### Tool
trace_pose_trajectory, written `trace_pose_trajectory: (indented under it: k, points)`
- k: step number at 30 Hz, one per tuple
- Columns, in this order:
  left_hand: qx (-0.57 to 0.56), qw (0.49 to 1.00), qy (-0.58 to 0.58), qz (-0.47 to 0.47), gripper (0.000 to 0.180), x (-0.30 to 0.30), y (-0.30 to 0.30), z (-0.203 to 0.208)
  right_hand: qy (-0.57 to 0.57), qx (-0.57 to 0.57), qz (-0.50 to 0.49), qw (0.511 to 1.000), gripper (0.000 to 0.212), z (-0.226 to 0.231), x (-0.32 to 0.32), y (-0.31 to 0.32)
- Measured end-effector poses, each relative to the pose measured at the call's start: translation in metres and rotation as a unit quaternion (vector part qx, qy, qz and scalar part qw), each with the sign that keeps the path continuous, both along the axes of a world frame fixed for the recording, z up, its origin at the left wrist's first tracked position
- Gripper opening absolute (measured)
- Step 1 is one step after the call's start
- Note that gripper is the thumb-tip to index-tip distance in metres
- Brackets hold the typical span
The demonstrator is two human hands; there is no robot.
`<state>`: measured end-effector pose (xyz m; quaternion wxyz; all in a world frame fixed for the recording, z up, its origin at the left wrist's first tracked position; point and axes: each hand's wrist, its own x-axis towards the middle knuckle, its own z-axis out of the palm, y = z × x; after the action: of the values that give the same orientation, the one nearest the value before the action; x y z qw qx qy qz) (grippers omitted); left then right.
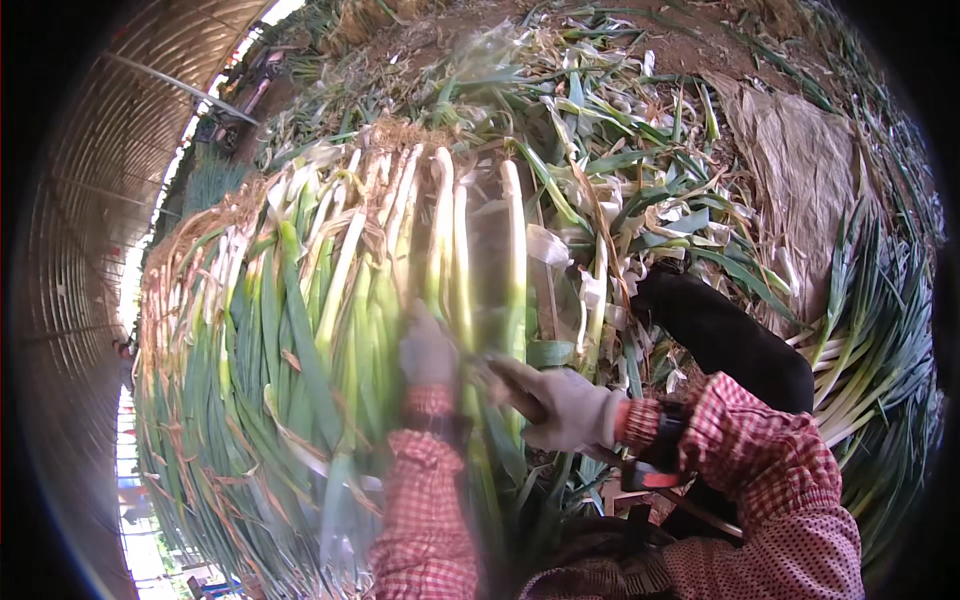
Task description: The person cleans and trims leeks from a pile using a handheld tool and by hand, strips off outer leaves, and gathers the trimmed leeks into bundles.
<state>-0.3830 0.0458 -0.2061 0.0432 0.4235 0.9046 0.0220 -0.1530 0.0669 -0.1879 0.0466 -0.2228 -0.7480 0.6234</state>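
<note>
A thick row of long green onions, with white shanks, green leaves and brown roots at the far end, lies piled ahead and to the left. My left hand, in a pale glove, is over the near side of these stalks; motion smears its fingers, so its grip is unclear. In a whitish glove, my right hand closes around a brown wooden-looking handle. The handle points toward the left hand, and its working end cannot be made out. A single pale stalk lies just right of the others, ahead of my hands.
Stripped leaves and peelings litter the ground ahead and right. A brown crumpled sheet lies at the far right, with another heap of green onions nearer. A dark-clad leg stretches out beside my right arm. A curved ribbed wall rises at left.
</note>
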Motion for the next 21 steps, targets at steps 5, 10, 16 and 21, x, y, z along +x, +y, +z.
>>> trace_pose_trajectory:
  k: [5, 10, 16, 21]
  points:
    - [-0.121, 0.99, -0.045, 0.063, 0.037, 0.006, 0.013, 0.035, -0.083, 0.02, -0.114, 0.99, 0.083, 0.002, -0.049, 0.05]
    - [-0.077, 0.994, -0.075, 0.031, 0.039, 0.007, -0.022, 0.02, 0.04, 0.007, -0.083, 0.996, 0.092, -0.023, -0.001, -0.002]
    - [-0.016, 0.997, -0.066, 0.046, 0.039, 0.027, -0.018, 0.026, 0.009, -0.001, -0.084, 0.996, 0.095, 0.009, 0.024, -0.025]
    - [-0.047, 0.995, -0.058, 0.062, 0.035, 0.037, -0.018, 0.03, 0.04, 0.062, -0.117, 0.99, 0.095, -0.017, 0.005, -0.024]
